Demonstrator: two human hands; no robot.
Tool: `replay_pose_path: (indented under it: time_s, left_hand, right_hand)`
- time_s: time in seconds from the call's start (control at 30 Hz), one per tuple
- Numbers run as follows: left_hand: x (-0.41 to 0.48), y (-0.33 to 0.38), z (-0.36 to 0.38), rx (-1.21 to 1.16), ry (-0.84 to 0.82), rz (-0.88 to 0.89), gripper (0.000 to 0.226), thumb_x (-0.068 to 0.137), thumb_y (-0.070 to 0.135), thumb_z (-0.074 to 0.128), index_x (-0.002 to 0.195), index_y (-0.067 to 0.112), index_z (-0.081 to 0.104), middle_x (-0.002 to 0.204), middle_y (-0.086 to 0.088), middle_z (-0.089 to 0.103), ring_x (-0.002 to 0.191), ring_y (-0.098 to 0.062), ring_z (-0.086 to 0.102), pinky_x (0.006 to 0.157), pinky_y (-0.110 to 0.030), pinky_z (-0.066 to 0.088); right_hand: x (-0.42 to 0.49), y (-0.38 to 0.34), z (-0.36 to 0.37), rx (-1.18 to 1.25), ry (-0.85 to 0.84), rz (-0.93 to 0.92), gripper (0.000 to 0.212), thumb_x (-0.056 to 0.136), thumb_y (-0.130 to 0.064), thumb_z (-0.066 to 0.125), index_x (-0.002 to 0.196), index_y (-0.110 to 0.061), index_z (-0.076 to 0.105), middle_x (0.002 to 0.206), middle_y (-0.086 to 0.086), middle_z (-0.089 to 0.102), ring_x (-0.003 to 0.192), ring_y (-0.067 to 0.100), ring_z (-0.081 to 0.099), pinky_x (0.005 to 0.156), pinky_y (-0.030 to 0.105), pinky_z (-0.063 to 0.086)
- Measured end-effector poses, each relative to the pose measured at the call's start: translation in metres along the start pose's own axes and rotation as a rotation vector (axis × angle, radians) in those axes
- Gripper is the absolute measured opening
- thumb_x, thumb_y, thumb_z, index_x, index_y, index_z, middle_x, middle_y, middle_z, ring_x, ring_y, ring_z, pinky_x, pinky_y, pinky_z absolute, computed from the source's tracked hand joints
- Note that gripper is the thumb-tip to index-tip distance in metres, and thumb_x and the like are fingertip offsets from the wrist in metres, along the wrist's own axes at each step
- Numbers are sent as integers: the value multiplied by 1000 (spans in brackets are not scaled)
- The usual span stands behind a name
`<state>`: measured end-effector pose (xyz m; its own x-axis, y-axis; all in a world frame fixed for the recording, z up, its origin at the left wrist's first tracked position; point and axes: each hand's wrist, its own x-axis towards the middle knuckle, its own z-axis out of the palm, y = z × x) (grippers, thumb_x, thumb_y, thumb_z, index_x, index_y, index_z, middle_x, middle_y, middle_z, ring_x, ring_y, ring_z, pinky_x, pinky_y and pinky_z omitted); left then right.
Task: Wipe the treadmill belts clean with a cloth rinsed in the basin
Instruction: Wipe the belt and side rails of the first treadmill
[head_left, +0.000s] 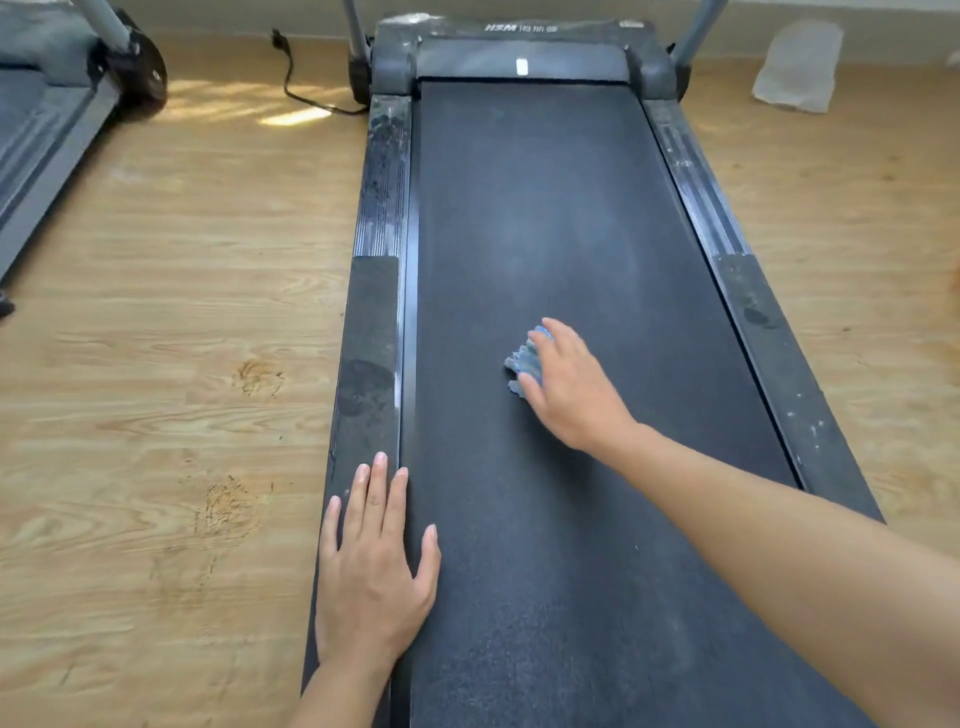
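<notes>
A dark treadmill belt (545, 218) runs up the middle of the view, dusty and streaked. My right hand (574, 387) holds a bunched blue-grey cloth (524, 358) against the belt near its centre, fingers curled over the cloth. My left hand (371, 561) lies flat with straight fingers on the left side rail (371, 312) near the front, its thumb reaching onto the belt edge. No basin is in view.
The right side rail (737, 280) is dusty and spotted. A second treadmill (36, 140) stands at the far left. A black power cable (291, 78) lies on the wooden floor (171, 332) behind. A white plastic bag (800, 65) sits at the back right.
</notes>
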<state>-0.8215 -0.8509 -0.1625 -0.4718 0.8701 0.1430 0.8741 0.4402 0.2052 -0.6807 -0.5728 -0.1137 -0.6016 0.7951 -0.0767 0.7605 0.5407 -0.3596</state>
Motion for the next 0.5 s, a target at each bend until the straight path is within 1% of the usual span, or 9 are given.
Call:
replay_pose_path:
  time_s: [0.07,0.1,0.17,0.23,0.3,0.37,0.4,0.43,0.5]
  left_hand:
    - [0,0,-1,-5,1,1,71,101,49,42,163,15,41,177,-2,22,164,-20,20,131,-52,23]
    - [0,1,-1,-10,5,3,70,101,49,42,163,16,41,177,-2,22,164,-20,21,131,-52,23]
    - [3,0,-2,-12,14,3,70,101,49,42,163,16,41,177,-3,22,163,-21,22,130,-53,25]
    - [4,0,-2,-7,15,5,70,101,48,43,163,16,42,177,-3,23,163,-21,23,129,-53,26]
    - [3,0,-2,-4,26,9,70,100,48,44,162,15,43,176,-2,25,162,-21,25,129,-53,27]
    - [3,-1,-3,2,46,14,71,99,49,43,161,15,45,175,-2,27,161,-22,29,128,-54,28]
    - [3,-2,-3,1,52,15,71,98,49,43,161,15,46,175,-2,28,161,-22,30,128,-54,28]
    - [4,-1,-2,3,49,14,72,98,50,43,161,15,46,175,-2,28,160,-23,30,128,-54,27]
    - [5,1,-1,7,37,9,73,97,50,43,161,15,46,175,-2,28,160,-23,30,129,-54,27]
  right_hand:
    - [20,-16,21,-99,-55,111,83,106,-60,30,165,-5,12,174,13,-1,161,27,-5,131,45,6]
    - [27,-29,31,-125,-48,139,89,104,-67,22,165,-5,5,174,13,-8,161,26,-13,131,45,0]
    - [37,-61,47,-128,-57,39,87,104,-66,17,166,-7,0,173,11,-14,160,23,-18,130,43,-3]
    - [43,-89,58,-136,-105,-101,78,108,-58,17,166,-8,1,174,10,-13,160,22,-17,130,43,-2]
    - [47,-91,57,-157,-142,-175,73,110,-51,17,166,-8,1,174,10,-11,160,22,-14,130,43,0]
    - [41,-55,40,-269,-177,-323,72,110,-52,15,167,-9,2,174,9,-8,161,23,-11,131,43,2]
    - [34,-24,28,-325,-185,-354,74,109,-54,15,167,-10,1,175,8,-7,161,23,-10,131,43,3]
    - [26,15,11,-344,-174,-320,77,108,-59,16,167,-12,1,175,8,-7,161,22,-10,131,43,3]
    - [2,97,-26,-304,-144,-117,87,103,-71,14,167,-14,-2,175,6,-11,161,21,-13,131,44,3]
